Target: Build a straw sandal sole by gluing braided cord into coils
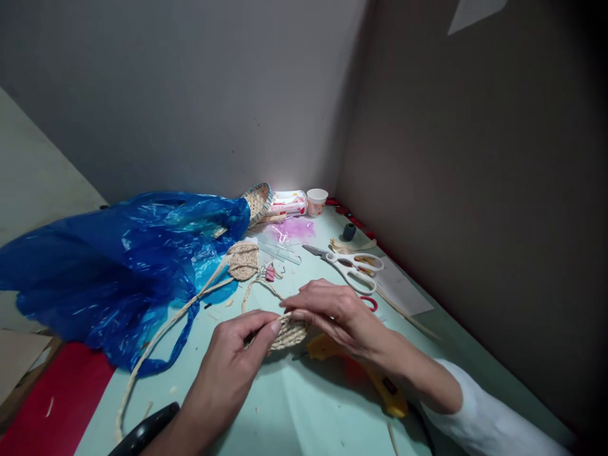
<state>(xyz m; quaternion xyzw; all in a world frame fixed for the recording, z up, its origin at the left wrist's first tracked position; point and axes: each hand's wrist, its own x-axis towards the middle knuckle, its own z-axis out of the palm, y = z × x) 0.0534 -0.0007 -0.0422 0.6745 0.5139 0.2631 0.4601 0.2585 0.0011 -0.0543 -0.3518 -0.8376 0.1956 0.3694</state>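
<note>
Held piece: a small woven piece [289, 332] of pale plaited fibre, raised just above the worktop [266, 411] between the two hands, its rows of twisted strand partly covered by fingers.
Stage of work: the visible rows appear laid and joined; the edge under the fingers seems to be the part receiving attention, and whether it is finished cannot be told.
Left hand [232, 354]: nearly closed, thumb and forefinger pinching the left edge of the piece; the other fingers are curled behind, largely hidden.
Right hand [332, 310]: fingers close together and bent over the upper right edge, touching it (whether the thumb clamps from the near side is not clear).
Thin strand [270, 289]: lies beyond the hands, one end running toward the right fingertips; a join with the held piece cannot be made out.
Companion piece: a rounded plaited pad [244, 259], lying apart from the hands beside the blue plastic bag [118, 259], with a long cord [166, 323] trailing toward the near left; its face looks complete, the cord untrimmed.
Tools: a yellow tool [392, 396] below the right forearm, and white-handled scissors [346, 259] beyond that hand, neither in use.
</note>
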